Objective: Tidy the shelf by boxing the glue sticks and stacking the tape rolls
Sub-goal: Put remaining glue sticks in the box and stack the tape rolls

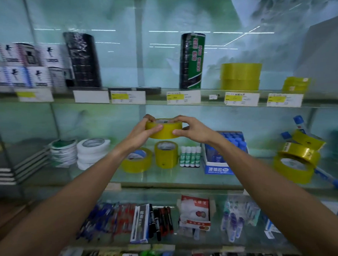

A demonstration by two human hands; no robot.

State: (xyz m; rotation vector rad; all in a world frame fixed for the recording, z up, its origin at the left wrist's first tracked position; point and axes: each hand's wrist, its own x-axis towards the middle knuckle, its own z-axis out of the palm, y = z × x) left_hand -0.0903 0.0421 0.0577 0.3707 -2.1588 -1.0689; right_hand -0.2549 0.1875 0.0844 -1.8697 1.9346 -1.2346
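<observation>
a stationery shop, its glass shelves [166,182] edged with yellow-marked price labels [183,97] and stocked with yellow tape rolls [240,76], glue sticks [190,156], boxed goods [26,66], pens [102,220] and markers [161,220].

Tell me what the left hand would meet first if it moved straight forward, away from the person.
Probably nothing before the glass back panel. The left hand grips the yellow tape roll above the shelved rolls; depth is unclear.
</observation>
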